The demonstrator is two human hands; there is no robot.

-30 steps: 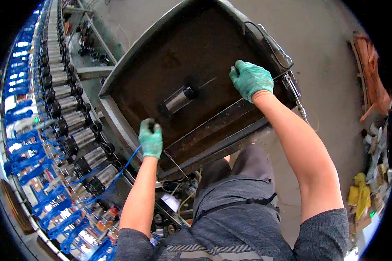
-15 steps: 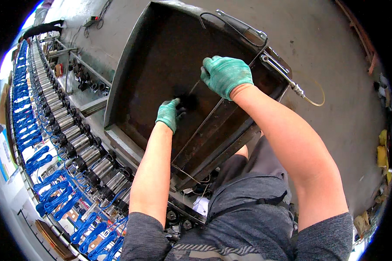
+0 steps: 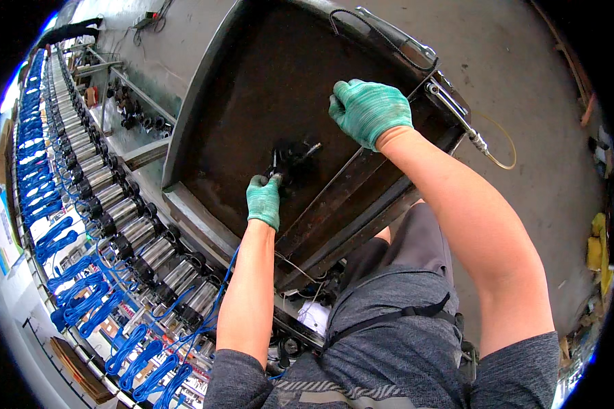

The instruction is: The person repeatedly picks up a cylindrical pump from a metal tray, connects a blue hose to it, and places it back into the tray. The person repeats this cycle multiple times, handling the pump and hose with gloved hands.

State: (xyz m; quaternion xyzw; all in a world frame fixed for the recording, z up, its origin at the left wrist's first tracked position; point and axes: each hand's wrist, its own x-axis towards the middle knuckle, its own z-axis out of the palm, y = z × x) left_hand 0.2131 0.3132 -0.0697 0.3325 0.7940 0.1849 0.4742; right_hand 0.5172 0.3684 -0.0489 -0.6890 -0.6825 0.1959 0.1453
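My left hand (image 3: 263, 203), in a green glove, is inside a dark metal tray (image 3: 232, 116). Its thumb and fingers press together at a thin upright silver piece (image 3: 275, 161), which I cannot make out clearly. Just beyond its fingertips lies a black, blurred part (image 3: 295, 155) with a short silver stub. My right hand (image 3: 372, 114), gloved in green too, hovers over the tray's right half with its fingers curled in. The palm faces down, so whatever it may hold is hidden. A blue cable (image 3: 230, 273) runs behind my left forearm.
On the left curves a long rack of silver cylinders with black ends (image 3: 138, 232), beside bundled blue cables (image 3: 95, 310). A metal fitting with a thin yellowish hose (image 3: 510, 153) and a black toothed strip (image 3: 382, 44) lie along the tray's right edge.
The black part with the silver stub now shows more clearly beyond my left hand. That hand is slightly lower, its fingers closer together. My right hand has shifted slightly right and up. A blue cable appears by my left forearm.
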